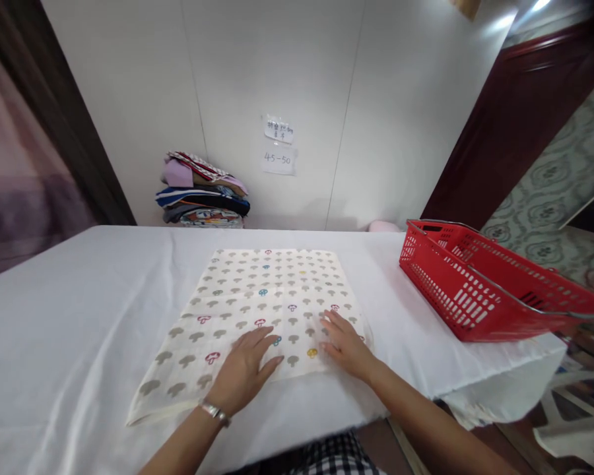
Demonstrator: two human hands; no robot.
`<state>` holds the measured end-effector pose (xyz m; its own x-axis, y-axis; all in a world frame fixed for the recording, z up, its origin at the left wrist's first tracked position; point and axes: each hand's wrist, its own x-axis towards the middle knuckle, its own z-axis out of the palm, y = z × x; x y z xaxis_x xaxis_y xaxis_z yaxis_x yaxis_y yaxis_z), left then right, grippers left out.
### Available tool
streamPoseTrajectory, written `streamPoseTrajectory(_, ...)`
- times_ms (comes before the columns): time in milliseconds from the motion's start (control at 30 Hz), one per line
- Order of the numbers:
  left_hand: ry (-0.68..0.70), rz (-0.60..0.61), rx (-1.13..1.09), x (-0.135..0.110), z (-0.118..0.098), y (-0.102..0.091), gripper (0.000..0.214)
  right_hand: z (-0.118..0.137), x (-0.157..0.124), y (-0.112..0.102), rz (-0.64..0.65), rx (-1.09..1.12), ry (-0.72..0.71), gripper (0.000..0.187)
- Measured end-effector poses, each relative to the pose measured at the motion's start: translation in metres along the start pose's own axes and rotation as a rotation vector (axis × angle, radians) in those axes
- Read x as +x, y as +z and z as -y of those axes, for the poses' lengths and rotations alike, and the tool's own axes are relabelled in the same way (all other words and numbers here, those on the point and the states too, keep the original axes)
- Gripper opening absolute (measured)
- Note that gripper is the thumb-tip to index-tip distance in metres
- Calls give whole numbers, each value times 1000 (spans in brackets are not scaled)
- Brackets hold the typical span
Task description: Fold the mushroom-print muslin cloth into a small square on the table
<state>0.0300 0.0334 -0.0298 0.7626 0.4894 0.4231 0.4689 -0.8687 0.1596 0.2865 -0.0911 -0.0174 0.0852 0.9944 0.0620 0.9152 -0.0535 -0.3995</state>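
A cream cloth [277,297] printed with grey, red, blue and yellow mushrooms lies spread flat and folded in layers on the white-covered table. My left hand [247,366] rests on its near part, fingers stretched out, palm down, with a metal band at the wrist. To the right, my right hand [346,346] lies on the cloth near its right edge, fingers apart and flat. Neither hand grasps the fabric.
A red plastic basket [480,290] with wire handles stands on the table's right end. Folded clothes [202,191] are stacked at the back left against the wall. Two paper notes [278,161] hang on the wall. The white tablecloth [94,316] drapes over the near edge.
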Motion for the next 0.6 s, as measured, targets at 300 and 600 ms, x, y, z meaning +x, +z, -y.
streamPoseTrajectory(300,-31,165,108,-9,18,46,56,-11,20,5,240,44,114,64)
streamPoseTrajectory(600,-30,189,116,-13,17,44,55,-13,120,10,129,-152,48,68)
